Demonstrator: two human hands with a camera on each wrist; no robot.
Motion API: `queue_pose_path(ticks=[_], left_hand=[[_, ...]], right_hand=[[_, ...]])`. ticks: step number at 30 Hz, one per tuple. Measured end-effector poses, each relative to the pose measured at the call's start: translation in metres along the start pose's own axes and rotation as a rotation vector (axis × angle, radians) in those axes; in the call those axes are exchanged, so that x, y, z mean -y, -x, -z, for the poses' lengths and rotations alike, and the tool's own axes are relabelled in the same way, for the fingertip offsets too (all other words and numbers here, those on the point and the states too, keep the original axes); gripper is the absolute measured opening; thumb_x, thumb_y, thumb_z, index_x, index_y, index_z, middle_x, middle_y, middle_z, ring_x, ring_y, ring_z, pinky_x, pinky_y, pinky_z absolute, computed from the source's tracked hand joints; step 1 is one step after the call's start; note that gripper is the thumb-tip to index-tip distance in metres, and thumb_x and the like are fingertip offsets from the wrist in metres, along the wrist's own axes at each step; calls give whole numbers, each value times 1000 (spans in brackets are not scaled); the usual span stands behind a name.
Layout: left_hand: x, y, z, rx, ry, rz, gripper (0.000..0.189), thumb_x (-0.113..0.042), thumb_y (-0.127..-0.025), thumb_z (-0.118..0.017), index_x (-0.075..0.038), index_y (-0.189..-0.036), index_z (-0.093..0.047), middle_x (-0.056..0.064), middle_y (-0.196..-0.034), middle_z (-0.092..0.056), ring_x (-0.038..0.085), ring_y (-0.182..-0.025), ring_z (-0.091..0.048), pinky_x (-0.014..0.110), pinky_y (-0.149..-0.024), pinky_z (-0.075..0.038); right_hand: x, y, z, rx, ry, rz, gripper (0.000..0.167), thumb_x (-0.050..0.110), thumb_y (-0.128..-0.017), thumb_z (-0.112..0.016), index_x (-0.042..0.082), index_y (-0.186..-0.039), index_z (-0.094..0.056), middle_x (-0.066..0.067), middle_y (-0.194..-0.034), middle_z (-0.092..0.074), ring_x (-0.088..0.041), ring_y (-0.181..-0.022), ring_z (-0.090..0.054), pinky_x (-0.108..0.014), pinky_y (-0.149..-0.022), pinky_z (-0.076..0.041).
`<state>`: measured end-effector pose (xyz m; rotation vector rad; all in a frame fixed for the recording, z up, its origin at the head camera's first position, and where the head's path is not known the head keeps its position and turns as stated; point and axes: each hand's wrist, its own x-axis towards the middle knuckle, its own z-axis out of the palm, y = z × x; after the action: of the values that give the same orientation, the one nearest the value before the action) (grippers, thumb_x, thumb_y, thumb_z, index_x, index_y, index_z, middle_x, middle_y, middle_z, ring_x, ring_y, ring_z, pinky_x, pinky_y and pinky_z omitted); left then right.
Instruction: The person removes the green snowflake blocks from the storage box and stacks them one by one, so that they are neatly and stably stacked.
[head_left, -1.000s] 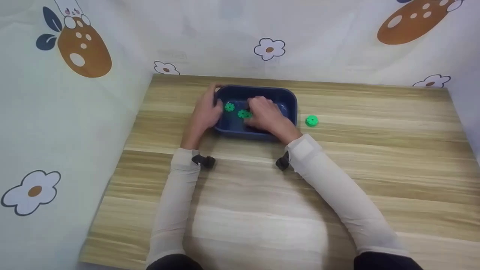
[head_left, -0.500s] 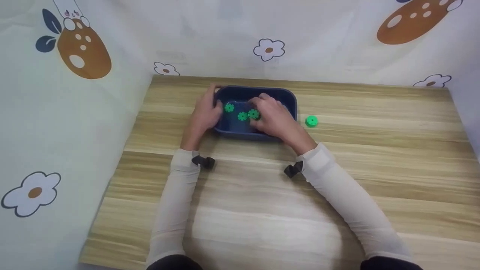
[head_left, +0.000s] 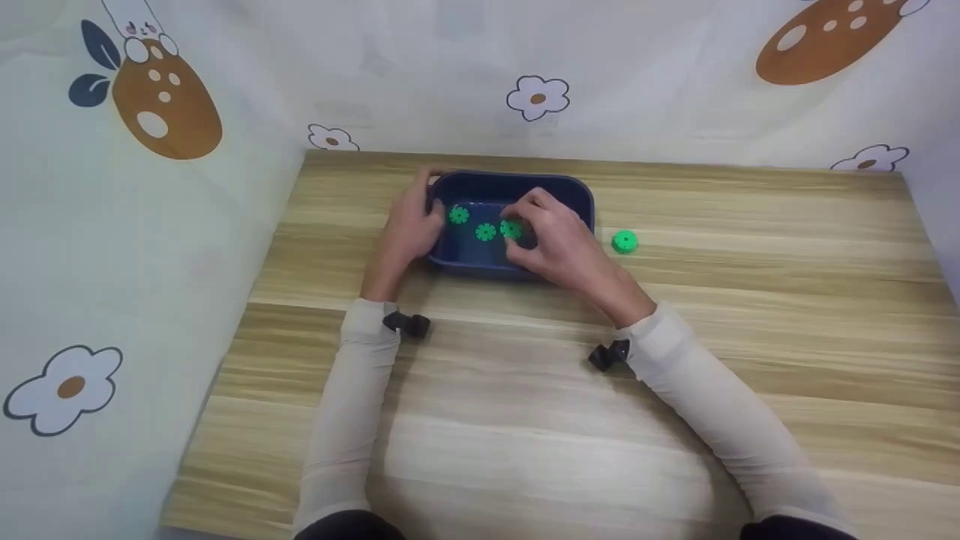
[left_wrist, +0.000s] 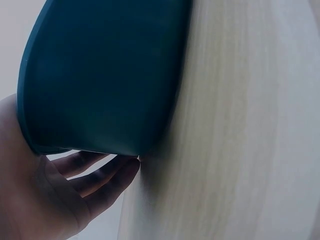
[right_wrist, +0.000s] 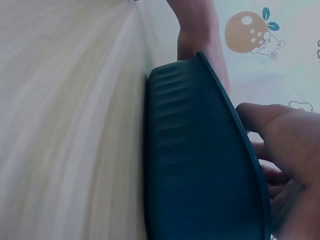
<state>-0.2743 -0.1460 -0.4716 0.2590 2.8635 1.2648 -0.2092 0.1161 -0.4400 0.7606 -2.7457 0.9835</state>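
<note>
A dark blue plastic tray (head_left: pixel 472 268) stands on the wooden table near the wall. My left hand (head_left: pixel 412 225) holds its left end, thumb over the rim; in the left wrist view the fingers (left_wrist: pixel 112 187) lie along the outside. Inside the tray, two green notched discs, a left one (head_left: pixel 459 215) and a middle one (head_left: pixel 485 232), lie flat. My right hand (head_left: pixel 559 244) reaches over the near rim and pinches a third green notched disc (head_left: pixel 511 228) between thumb and finger. In the right wrist view the tray wall hides that disc.
Right of the tray, a thicker green notched piece (head_left: pixel 625 241), like stacked discs, sits on the table (head_left: pixel 750 300). A patterned cloth wall (head_left: pixel 637 90) rises behind the tray and along the left side. Black wrist mounts (head_left: pixel 609 355) stick out from the sleeves.
My right hand and forearm have drawn back to the right, and the disc at its fingertips has shifted right, apart from the middle disc. The left hand and tray stay put.
</note>
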Motion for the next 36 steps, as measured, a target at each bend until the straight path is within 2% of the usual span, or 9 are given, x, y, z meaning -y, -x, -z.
queue_pose_path(ticks=[3,7,12,18,22,26,29,33,36], left_hand=[[0,0,0,-5,10,-12,49,-8,-105,-53,-15,-153,-50,16,-140,-67,31,-126,-63,53,-113,-51],[-1,-1,0,-1,20,-7,49,-8,-106,-53,-16,-154,-49,16,-143,-66,31,-130,-62,53,-115,-50],[-2,0,2,11,29,16,50,-8,-107,-52,-17,-155,-48,16,-148,-63,31,-135,-60,53,-119,-48],[-2,0,1,9,39,8,50,-7,-106,-52,-16,-155,-49,16,-148,-63,32,-135,-60,53,-120,-47],[-2,-1,1,8,37,7,49,-7,-106,-52,-18,-154,-49,15,-148,-63,31,-136,-59,53,-121,-47],[-1,-1,0,4,35,1,49,-7,-106,-53,-18,-154,-49,15,-148,-64,32,-135,-60,53,-120,-47],[-1,-1,0,9,17,10,50,-9,-106,-52,-18,-155,-48,15,-152,-61,32,-140,-58,54,-122,-45],[-1,0,-1,11,-4,25,50,-11,-107,-52,-19,-156,-47,13,-156,-59,32,-146,-54,54,-125,-42],[0,0,-1,12,1,23,50,-11,-106,-53,-19,-156,-47,14,-155,-60,33,-145,-55,55,-124,-43]], right_hand=[[-1,6,3,-20,-53,23,34,19,-93,-77,7,-126,-75,-8,-118,-66,-22,-103,-67,-37,-92,-61],[0,14,9,-33,-118,54,31,17,-95,-77,8,-125,-75,-7,-117,-66,-20,-103,-70,-37,-92,-64],[-1,23,15,-50,-153,96,29,16,-96,-76,10,-124,-76,-5,-118,-67,-16,-104,-71,-36,-92,-65],[-7,35,24,-62,-189,114,27,11,-96,-76,13,-123,-77,-4,-119,-66,-15,-104,-72,-35,-93,-65],[-11,43,30,-51,-194,116,26,12,-97,-76,16,-122,-79,-5,-121,-66,-15,-104,-73,-34,-94,-64],[-15,49,33,-47,-185,131,26,14,-97,-75,16,-123,-79,-5,-122,-67,-16,-105,-73,-41,-92,-65],[-18,54,36,-50,-169,145,26,15,-98,-76,16,-124,-79,-5,-122,-68,-16,-104,-72,-44,-89,-65],[-25,59,42,-64,-159,153,28,13,-97,-77,12,-125,-78,-8,-123,-69,-17,-103,-72,-42,-87,-64],[-33,62,45,-79,-164,147,30,10,-96,-79,9,-126,-78,-10,-123,-69,-18,-104,-73,-40,-89,-65]])
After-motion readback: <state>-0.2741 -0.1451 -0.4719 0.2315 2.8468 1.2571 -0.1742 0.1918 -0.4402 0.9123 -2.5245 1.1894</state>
